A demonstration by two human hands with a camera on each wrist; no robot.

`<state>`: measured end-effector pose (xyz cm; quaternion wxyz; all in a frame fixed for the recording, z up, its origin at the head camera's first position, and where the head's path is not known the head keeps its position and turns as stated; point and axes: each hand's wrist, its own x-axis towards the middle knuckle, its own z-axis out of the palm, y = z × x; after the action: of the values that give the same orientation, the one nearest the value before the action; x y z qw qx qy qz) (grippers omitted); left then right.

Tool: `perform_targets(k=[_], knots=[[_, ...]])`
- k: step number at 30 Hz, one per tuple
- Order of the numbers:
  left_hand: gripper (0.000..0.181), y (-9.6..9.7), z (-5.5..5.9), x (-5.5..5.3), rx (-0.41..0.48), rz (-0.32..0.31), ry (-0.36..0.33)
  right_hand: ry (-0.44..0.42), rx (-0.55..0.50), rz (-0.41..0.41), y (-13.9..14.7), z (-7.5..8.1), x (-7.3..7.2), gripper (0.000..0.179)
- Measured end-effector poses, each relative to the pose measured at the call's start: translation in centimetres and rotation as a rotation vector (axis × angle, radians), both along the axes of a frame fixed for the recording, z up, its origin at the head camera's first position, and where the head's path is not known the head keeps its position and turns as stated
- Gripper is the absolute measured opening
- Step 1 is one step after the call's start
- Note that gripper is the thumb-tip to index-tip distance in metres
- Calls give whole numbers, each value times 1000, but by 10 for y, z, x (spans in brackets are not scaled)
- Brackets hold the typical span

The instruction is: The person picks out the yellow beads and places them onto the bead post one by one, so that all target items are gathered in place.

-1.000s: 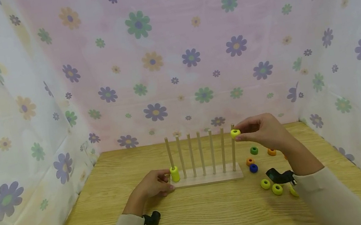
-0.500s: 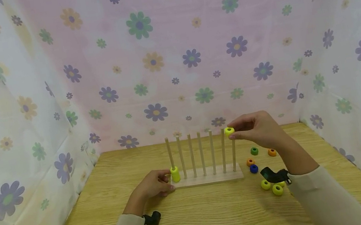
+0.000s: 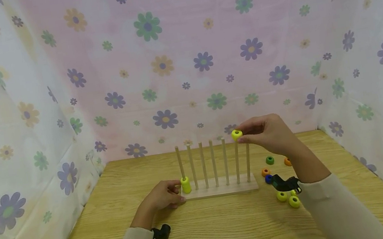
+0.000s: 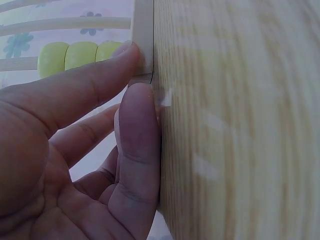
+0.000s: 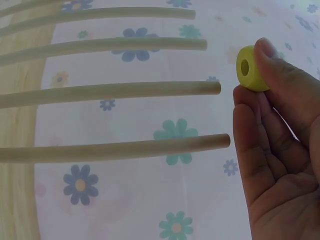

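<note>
In the head view, a wooden peg rack [image 3: 220, 190] stands on the table, with several upright pegs in a row. Its leftmost peg carries a stack of three yellow beads [image 4: 80, 55]. My left hand [image 3: 162, 196] holds the rack's left end, one digit near the beads and another at the base's front corner. My right hand [image 3: 269, 134] pinches a single yellow bead [image 5: 248, 70] between thumb and fingers. In the head view this bead overlaps the top of the second peg from the right; in the right wrist view it is apart from the peg tips, hole facing them.
Right of the rack lie loose beads: a green bead [image 3: 270, 160], orange beads [image 3: 266, 172], a blue bead [image 3: 268, 179] and yellow beads [image 3: 294, 202]. The right forearm partly covers this group. Flowered cloth [image 3: 182, 55] hangs behind and at both sides.
My right hand has moved left and slightly up with the yellow bead, from the rightmost peg to the second peg from the right. The left hand stays in place.
</note>
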<state>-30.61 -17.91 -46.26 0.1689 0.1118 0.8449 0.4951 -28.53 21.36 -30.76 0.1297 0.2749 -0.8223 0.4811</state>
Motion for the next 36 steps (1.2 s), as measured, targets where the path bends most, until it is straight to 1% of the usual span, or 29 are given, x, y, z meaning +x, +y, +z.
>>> perform_targets(k=[4, 7, 12, 17, 22, 29, 36], knots=[[75, 1, 1, 2, 3, 3, 0, 11, 24, -11, -6, 3, -1, 22], [75, 1, 1, 3, 3, 3, 2, 29, 10, 19, -7, -1, -9, 23], [75, 0, 0, 2, 5, -4, -4, 78, -10, 68, -13, 1, -12, 24], [75, 0, 1, -1, 13, -8, -10, 95, -30, 72, -19, 4, -13, 25], [76, 1, 1, -2, 19, -20, -5, 71, -38, 80, -24, 4, -14, 25], [75, 1, -1, -4, 12, -26, 2, 45, -13, 49, -33, 6, -15, 26], [75, 0, -1, -2, 15, -20, 2, 25, -1, 63, -46, 11, -18, 28]])
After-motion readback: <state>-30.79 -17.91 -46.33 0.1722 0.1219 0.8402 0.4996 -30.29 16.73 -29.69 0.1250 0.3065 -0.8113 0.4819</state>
